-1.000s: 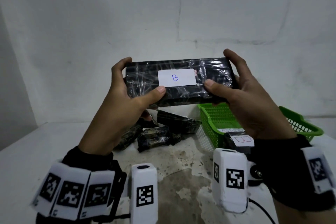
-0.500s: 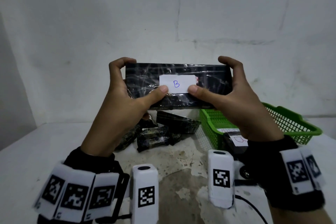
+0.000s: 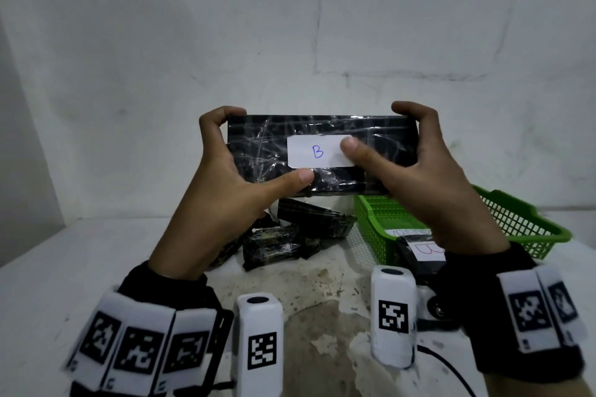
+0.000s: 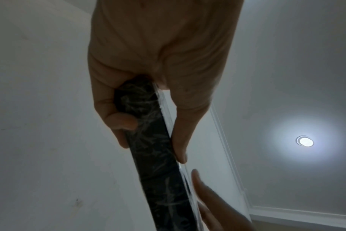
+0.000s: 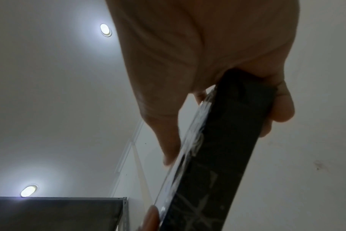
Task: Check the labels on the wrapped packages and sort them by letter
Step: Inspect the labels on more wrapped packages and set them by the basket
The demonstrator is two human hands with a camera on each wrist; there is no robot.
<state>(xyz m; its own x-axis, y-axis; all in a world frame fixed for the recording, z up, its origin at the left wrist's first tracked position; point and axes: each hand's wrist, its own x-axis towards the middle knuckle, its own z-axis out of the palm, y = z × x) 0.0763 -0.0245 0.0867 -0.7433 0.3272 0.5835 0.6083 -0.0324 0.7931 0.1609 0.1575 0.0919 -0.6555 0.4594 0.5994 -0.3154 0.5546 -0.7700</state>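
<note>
I hold a black plastic-wrapped package (image 3: pixel 264 151) upright in front of me, its white label (image 3: pixel 314 151) showing a blue letter B. My left hand (image 3: pixel 225 177) grips its left end, thumb on the lower front. At the right end my right hand (image 3: pixel 425 171) holds on, with the thumb lying across the label's right edge. In the wrist views the package (image 4: pixel 158 156) (image 5: pixel 217 156) is seen edge-on between fingers and thumb. Several more wrapped packages (image 3: pixel 290 235) lie in a pile on the table below.
A green mesh basket (image 3: pixel 522 226) stands at the right on the white table (image 3: pixel 48 267). In front of it lies a black package with a red-lettered label (image 3: pixel 425 250), partly hidden by my right wrist. A white wall rises close behind.
The package has come down a little and levelled out. My right thumb has slid left onto the label's right edge.
</note>
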